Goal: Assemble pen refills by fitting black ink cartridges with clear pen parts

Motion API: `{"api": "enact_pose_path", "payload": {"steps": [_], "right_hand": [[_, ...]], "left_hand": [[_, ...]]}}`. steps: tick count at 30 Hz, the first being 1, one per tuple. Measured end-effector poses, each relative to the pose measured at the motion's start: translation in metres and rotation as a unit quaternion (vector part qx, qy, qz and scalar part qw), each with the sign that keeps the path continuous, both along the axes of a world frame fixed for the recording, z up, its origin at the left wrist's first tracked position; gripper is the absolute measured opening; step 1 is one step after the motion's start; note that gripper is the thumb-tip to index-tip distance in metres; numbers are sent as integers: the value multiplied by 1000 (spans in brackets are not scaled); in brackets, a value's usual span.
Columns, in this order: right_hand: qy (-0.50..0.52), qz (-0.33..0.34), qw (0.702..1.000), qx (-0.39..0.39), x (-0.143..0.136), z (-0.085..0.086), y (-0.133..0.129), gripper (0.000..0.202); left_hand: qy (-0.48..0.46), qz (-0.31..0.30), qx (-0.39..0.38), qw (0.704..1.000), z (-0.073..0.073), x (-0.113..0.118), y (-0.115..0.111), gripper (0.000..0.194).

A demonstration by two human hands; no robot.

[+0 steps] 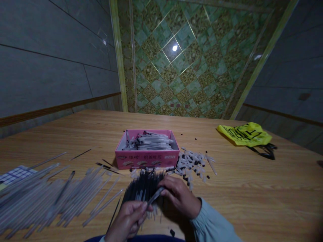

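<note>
Near the front edge of the table, a translucent pen (154, 197) is held slantwise between my two hands. My left hand (130, 216) pinches its lower end, fingers closed. The upper end is in the fingertips of my right hand (178, 194), which hide the tip. Just beyond and partly beneath them lies a dense bundle of dark pen refills (141, 185). Behind the bundle stands a pink box (147, 160) filled with pens (153, 141). Clear pen barrels (83, 196) lie spread to the left of my left hand.
Small clear and black pen parts (191, 164) are scattered right of the box. A yellow bag (243, 133) with black handles (264, 153) lies at the far right. At the left edge is a checkered item (19, 174). Walls enclose the wooden table (252, 188).
</note>
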State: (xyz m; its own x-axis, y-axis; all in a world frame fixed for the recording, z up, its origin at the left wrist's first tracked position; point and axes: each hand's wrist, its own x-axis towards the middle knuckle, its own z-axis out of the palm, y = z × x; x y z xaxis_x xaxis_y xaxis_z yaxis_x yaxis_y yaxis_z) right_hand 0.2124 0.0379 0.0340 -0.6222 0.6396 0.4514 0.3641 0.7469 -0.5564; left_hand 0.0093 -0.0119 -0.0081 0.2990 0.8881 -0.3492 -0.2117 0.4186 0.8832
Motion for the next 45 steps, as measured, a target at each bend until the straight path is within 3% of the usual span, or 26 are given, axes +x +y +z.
{"api": "enact_pose_path", "payload": {"steps": [9, 14, 17, 20, 23, 27, 29, 31, 33, 39, 42, 45], "right_hand": [[-29, -10, 999, 33, -2, -16, 0, 44], [-14, -96, 994, -58, -8, -16, -3, 37], [20, -137, 983, -124, -10, -14, -1, 37], [105, -152, 966, -179, -7, -15, 6, 43], [215, -179, 931, -237, 2, -13, 16, 45], [330, -220, 882, -253, 16, -2, 34, 45], [357, -227, 873, -244, 20, 5, 47, 44], [358, -246, 872, -226, 21, 12, 65, 45], [349, -274, 874, -197, 20, 18, 85, 47], [302, -299, 891, -161, 11, 43, 137, 48], [274, -306, 901, -137, 6, 52, 134, 34], [248, -305, 914, -97, -2, 51, 105, 40]], "left_hand": [[190, 15, 158, 969, 7, 0, 0, 49], [256, 71, 231, 936, 8, 7, -1, 31], [288, 117, 248, 918, 8, 3, 0, 32], [302, 211, 262, 892, 9, -12, 3, 37], [425, 302, 282, 805, 9, -32, 7, 33], [655, 249, 275, 659, 7, -47, 9, 35], [726, 216, 229, 611, 6, -49, 9, 43], [763, 191, 186, 589, 5, -51, 8, 47], [775, 165, 152, 591, 6, -55, 9, 48], [742, 108, 93, 655, 12, -66, 11, 37], [729, 117, 67, 671, 14, -66, 10, 33], [724, 108, 48, 680, 15, -64, 9, 31]]}}
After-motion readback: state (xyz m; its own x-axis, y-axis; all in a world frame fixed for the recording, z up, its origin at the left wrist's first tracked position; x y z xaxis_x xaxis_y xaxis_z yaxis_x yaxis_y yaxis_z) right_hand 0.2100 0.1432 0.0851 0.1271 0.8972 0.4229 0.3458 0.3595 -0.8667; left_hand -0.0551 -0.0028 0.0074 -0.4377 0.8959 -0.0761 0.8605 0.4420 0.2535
